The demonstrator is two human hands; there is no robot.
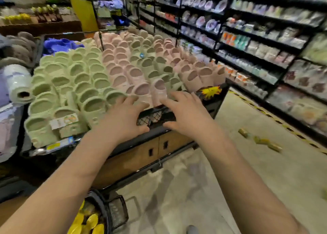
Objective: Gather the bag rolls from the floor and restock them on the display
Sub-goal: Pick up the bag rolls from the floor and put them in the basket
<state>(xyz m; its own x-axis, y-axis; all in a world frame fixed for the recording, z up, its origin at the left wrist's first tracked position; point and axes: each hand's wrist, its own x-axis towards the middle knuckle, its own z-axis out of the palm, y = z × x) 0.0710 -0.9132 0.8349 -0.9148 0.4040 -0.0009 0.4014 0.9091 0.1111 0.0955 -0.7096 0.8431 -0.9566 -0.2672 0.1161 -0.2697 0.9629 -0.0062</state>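
The left hand and right hand reach over the black wire display bin of green and pink foam slippers, fingers spread, holding nothing. 3 small olive-yellow bag rolls lie on the grey floor, well right of the hands.

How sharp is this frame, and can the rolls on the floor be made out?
Head view: motion blur smears the shelves and the floor rolls, which read only as yellowish streaks; wide-angle distortion bends the shelf lines; the left hand, right hand and slippers are clearer; lighting is even.
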